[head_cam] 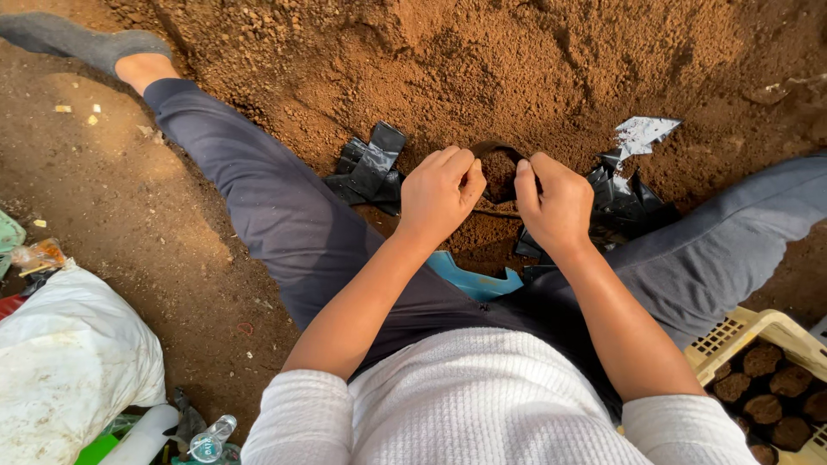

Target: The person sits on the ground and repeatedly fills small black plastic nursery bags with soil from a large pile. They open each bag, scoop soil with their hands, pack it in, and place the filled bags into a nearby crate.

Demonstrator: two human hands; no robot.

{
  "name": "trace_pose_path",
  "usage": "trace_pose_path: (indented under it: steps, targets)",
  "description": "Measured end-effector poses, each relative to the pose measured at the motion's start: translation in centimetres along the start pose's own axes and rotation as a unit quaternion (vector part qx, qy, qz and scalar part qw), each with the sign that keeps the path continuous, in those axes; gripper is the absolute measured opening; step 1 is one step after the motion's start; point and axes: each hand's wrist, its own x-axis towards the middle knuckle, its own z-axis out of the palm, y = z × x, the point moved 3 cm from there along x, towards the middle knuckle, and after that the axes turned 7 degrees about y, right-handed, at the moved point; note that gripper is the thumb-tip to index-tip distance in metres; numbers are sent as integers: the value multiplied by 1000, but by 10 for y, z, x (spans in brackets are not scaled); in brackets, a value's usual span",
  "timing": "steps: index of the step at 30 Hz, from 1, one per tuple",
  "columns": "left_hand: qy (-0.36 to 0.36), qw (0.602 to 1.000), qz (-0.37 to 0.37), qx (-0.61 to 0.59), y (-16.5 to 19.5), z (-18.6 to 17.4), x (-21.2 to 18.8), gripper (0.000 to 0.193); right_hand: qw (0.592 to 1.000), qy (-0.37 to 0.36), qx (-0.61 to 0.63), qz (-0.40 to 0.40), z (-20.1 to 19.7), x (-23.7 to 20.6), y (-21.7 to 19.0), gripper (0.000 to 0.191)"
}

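I sit on the ground with legs spread before a heap of loose brown soil (482,60). A small black plastic bag (498,164), partly filled with soil, stands between my hands. My left hand (439,194) grips its left rim and my right hand (554,200) grips its right rim, holding the mouth apart. Empty black plastic bags (370,168) lie crumpled to the left of my left hand. More black bags (624,198) lie just right of my right hand.
A yellow crate (758,331) holding several soil-filled bags stands at the lower right. A white sack (69,362) and a plastic bottle (211,437) lie at the lower left. A blue plastic piece (469,277) rests between my legs.
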Motion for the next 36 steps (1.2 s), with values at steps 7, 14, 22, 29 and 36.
trace_pose_path:
  steps: [7, 14, 22, 29, 36]
  targets:
    - [3, 1000, -21, 19, -14, 14, 8, 23, 1000, 6, -4, -9, 23, 11, 6, 33]
    - [-56, 994, -84, 49, -52, 34, 22, 25, 992, -70, 15, 108, 44, 30, 44, 40]
    - [-168, 933, -307, 80, -120, 97, 118, 59, 985, -60, -27, 160, 94, 113, 112, 43]
    - [-320, 866, -361, -128, -69, 157, 138, 76, 913, -128, 98, 376, 127, 145, 86, 57]
    - [-71, 961, -163, -214, -46, 85, 105, 50, 613, -26, 649, 450, 91, 119, 91, 44]
